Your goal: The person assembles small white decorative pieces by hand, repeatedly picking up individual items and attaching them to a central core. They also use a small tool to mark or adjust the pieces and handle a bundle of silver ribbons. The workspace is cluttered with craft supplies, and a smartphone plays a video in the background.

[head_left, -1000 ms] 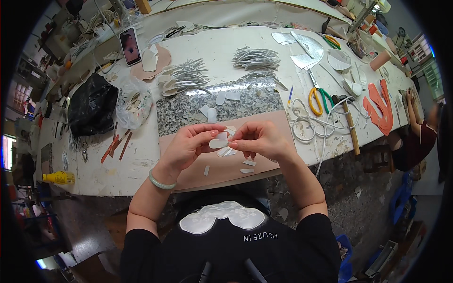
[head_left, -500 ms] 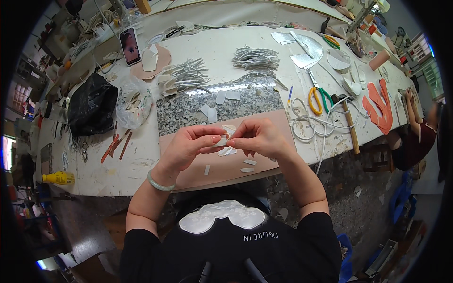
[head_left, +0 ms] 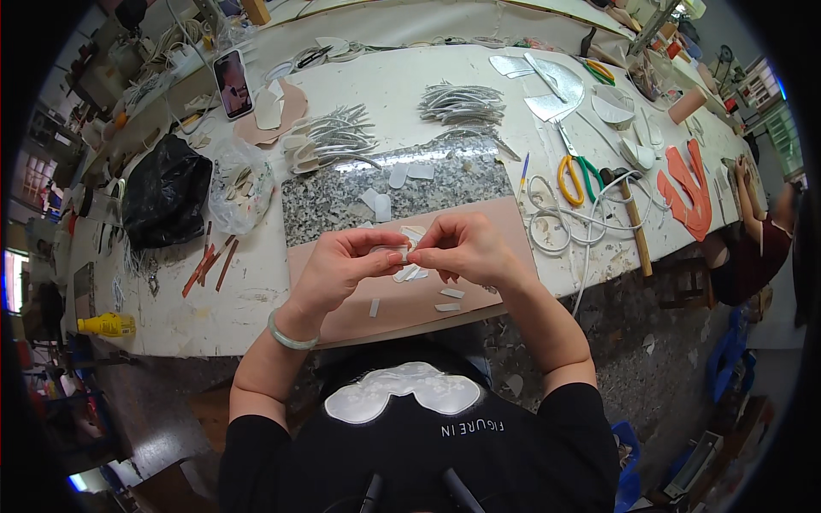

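Above a pinkish-tan board (head_left: 333,295), my left hand (head_left: 340,263) and my right hand (head_left: 470,248) meet fingertip to fingertip. Both are closed in a pinch on a small white strip (head_left: 394,250), mostly hidden by the fingers. More white strips (head_left: 412,273) lie on the board just beneath and behind the hands. Nearer the front edge are a single white strip (head_left: 374,308) and a pair of others (head_left: 447,307). Behind the board, several translucent white pieces (head_left: 383,208) rest on a speckled granite slab (head_left: 329,201).
Bundles of silvery cords (head_left: 462,104) stand behind the slab. To the right lie scissors (head_left: 570,179), a white cord (head_left: 552,239), a hammer (head_left: 636,227) and orange-red sheet pieces (head_left: 687,197). A black bag (head_left: 167,192), a clear bag (head_left: 242,184) and a phone (head_left: 233,84) are left. Another person (head_left: 757,248) sits far right.
The white strip shows less between my fingertips, and my left fingers have shifted slightly around it. The picture on the phone screen differs.
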Motion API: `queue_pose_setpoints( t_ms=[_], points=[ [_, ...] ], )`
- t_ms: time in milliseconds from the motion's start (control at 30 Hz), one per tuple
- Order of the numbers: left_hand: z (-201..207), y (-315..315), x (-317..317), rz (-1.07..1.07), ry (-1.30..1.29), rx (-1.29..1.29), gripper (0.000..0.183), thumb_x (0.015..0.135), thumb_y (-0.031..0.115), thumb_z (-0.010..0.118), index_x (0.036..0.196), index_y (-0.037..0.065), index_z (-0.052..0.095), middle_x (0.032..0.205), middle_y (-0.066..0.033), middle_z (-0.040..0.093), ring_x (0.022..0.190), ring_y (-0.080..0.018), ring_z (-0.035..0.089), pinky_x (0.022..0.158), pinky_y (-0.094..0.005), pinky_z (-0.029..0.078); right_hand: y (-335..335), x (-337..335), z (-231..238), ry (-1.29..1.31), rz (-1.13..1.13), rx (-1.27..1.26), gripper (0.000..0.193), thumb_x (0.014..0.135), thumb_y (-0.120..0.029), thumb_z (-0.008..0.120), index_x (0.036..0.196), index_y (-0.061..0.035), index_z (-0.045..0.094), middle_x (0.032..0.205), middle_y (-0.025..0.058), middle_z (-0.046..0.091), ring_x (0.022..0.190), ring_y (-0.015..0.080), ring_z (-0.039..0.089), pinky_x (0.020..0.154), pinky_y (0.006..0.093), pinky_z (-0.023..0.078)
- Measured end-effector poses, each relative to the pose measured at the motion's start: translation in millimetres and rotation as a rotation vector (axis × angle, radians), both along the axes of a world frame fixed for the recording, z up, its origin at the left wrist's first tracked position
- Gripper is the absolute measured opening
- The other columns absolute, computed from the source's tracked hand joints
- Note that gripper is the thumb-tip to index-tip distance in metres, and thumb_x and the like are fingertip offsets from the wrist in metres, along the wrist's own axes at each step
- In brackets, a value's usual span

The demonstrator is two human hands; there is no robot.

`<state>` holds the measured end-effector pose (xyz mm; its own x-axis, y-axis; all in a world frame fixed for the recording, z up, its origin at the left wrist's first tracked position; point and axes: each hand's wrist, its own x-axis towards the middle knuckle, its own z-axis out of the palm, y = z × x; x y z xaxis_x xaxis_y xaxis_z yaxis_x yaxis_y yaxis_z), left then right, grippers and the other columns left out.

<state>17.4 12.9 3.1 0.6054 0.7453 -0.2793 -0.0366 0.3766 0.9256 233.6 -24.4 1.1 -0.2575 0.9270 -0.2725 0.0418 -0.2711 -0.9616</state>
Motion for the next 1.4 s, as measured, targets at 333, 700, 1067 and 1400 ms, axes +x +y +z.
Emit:
queue_pose_setpoints(
  t_ms=[333,700,1067,1400],
  points=[
    [-0.5,-1.8,1.1,0.058,0.004,0.048,0.03,0.086,0.002,0.065,0.114,-0.008,0.06,0.098,-0.0142,0.068,0.085,-0.0174,0.068,0.072,-0.0242,0.057,0.9,-2.5,-5.3,0.022,0.026,-0.025,0.017,0.082,-0.013,0.072,0.081,0.0015,0.062,0.067,0.0061,0.063,0.052,0.0091,0.059,0.044,0.0223,0.046],
    [-18.6,16.6,-32.1,0.162,0.09,0.253,0.029,0.088,-0.001,0.061,0.117,-0.006,0.058,0.104,-0.0134,0.067,0.091,-0.0164,0.066,0.077,-0.0247,0.055,41.3,-17.3,-3.4,-0.356,0.25,0.169,0.027,0.08,-0.022,0.074,0.096,0.0,0.067,0.076,0.0093,0.068,0.064,0.0157,0.065,0.061,0.0294,0.052],
    [-34.0,106.5,-79.9,0.778,0.454,0.758,0.041,0.085,0.017,0.07,0.121,0.002,0.06,0.103,-0.0121,0.066,0.081,-0.0111,0.063,0.064,-0.0242,0.05,211.7,-76.3,-30.5,-0.518,-0.098,0.699,0.021,0.076,-0.024,0.073,0.087,-0.0058,0.071,0.081,0.0111,0.069,0.078,0.0277,0.066,0.072,0.0367,0.051],
    [-53.2,74.1,-61.8,0.51,0.585,0.765,0.024,0.081,0.014,0.071,0.104,0.004,0.068,0.105,-0.0072,0.066,0.09,-0.0173,0.058,0.059,-0.0239,0.047,231.7,-73.6,-54.7,-0.866,-0.014,0.812,0.028,0.074,-0.034,0.074,0.096,-0.0162,0.073,0.098,0.0042,0.068,0.102,0.0252,0.058,0.086,0.0406,0.045]
  ],
)
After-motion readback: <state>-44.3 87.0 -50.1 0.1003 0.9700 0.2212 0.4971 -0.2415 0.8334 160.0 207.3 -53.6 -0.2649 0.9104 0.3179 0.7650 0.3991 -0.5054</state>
